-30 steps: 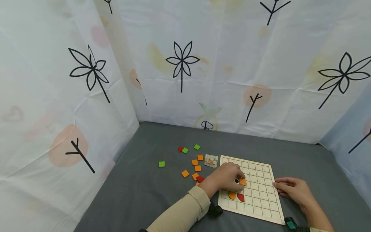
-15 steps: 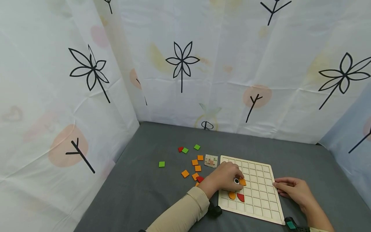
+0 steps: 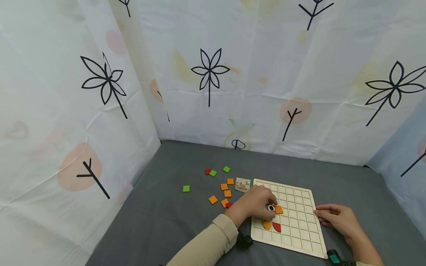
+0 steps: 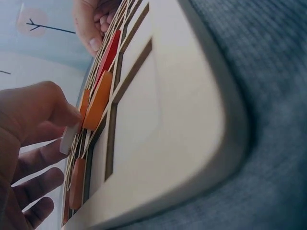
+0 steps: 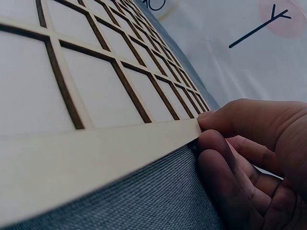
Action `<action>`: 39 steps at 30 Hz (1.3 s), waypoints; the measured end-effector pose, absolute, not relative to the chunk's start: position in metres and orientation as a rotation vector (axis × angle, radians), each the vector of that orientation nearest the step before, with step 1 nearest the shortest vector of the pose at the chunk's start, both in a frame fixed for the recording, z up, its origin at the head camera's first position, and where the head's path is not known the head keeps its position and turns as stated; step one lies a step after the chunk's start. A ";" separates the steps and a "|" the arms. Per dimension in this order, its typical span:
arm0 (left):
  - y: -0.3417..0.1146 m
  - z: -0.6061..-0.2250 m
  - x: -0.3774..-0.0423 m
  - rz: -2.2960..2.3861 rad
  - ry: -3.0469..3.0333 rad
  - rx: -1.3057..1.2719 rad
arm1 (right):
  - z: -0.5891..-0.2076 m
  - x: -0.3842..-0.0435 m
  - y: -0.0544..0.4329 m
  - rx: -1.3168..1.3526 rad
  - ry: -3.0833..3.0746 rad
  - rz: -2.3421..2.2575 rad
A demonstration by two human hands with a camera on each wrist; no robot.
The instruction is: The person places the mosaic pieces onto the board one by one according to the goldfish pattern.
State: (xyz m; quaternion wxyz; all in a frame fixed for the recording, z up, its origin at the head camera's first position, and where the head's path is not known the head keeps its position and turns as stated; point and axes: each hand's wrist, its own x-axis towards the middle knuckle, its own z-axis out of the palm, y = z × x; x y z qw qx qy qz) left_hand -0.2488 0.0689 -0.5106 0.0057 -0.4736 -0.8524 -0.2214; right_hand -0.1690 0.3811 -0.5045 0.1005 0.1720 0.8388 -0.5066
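My left hand (image 3: 257, 201) is over the left part of a pale wooden grid board (image 3: 299, 221). Its thumb and finger pinch a small white tile (image 4: 70, 138) with a black ring (image 3: 271, 208) on its face, low over the cells. Right beside the fingertips an orange square tile (image 3: 279, 210) lies on the board. Nearer the front are a rounded orange piece (image 3: 267, 224) and a red quarter-round piece (image 3: 277, 227). At the board's right edge my right hand (image 3: 339, 220) grips the rim, thumb on top (image 5: 211, 117) and fingers curled at the side.
Left of the board, several orange squares (image 3: 227, 193) lie loose on the grey cloth, with green squares (image 3: 186, 188) and red pieces (image 3: 208, 171) among them. A small patterned card (image 3: 242, 184) lies by the board's far left corner. Printed white curtains (image 3: 213, 85) stand behind.
My left fingers have shifted slightly left with the white tile, so more of the orange square beside them shows. My right hand stays on the board's edge.
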 end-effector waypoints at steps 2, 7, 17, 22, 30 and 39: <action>0.069 -0.511 -0.250 -0.738 -2.650 -1.483 | -0.505 -0.169 0.382 0.507 2.474 -1.498; 0.073 -0.509 -0.251 -0.783 -2.559 -1.503 | -0.506 -0.170 0.383 0.506 2.473 -1.498; 0.087 -0.513 -0.246 -0.697 -2.587 -1.513 | -0.510 -0.168 0.384 0.487 2.483 -1.499; 0.087 -0.513 -0.246 -0.638 -2.588 -1.499 | -0.509 -0.169 0.384 0.489 2.477 -1.500; 0.086 -0.510 -0.245 -0.635 -2.597 -1.503 | -0.507 -0.170 0.383 0.501 2.478 -1.491; 0.080 -0.507 -0.245 -0.630 -2.627 -1.483 | -0.507 -0.171 0.384 0.501 2.478 -1.496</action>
